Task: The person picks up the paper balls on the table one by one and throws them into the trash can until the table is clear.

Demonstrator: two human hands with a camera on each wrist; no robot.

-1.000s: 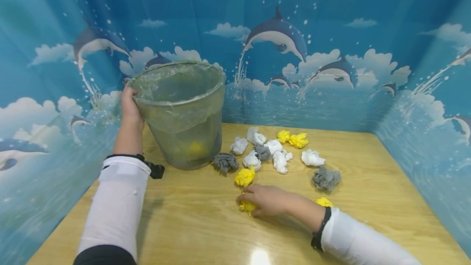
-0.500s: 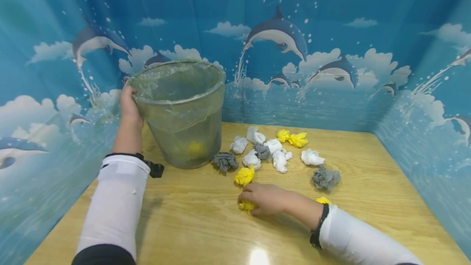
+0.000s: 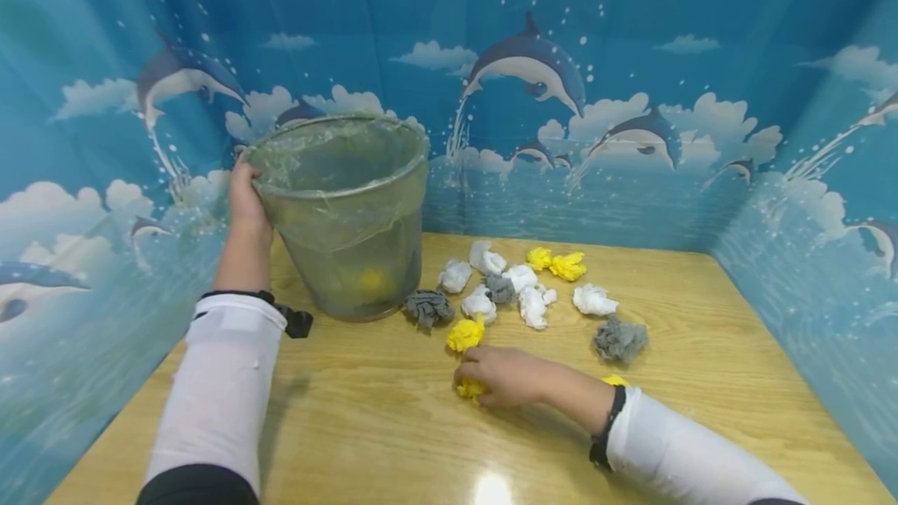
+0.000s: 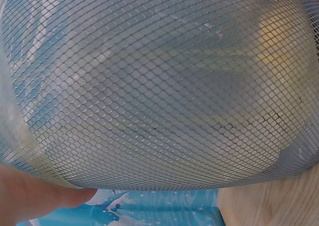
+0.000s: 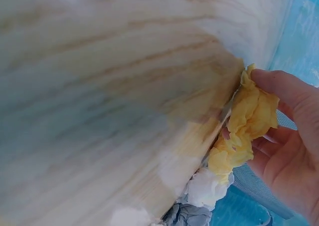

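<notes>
My left hand (image 3: 247,192) grips the rim of a mesh wastebasket (image 3: 344,248) at its left side. A thin see-through bag lines the wastebasket and folds over the rim. Through its wall shows something yellow low down, blurred also in the left wrist view. My right hand (image 3: 507,377) holds a crumpled yellow paper ball (image 5: 253,111) against the table, between thumb and fingers. In the head view that ball is partly hidden under the fingers. Just beyond the right hand lies a second yellow paper ball (image 3: 466,335).
Several white paper balls (image 3: 479,304) and grey paper balls (image 3: 429,309) lie right of the wastebasket on the wooden table (image 3: 365,427). Two yellow paper balls (image 3: 567,266) sit farther back. Another yellow ball (image 3: 614,380) is partly hidden behind the right forearm. A dolphin-print curtain (image 3: 631,37) surrounds the table.
My right hand shifts very slightly, its fingers staying on the yellow paper ball. The left hand and the wastebasket stay in place.
</notes>
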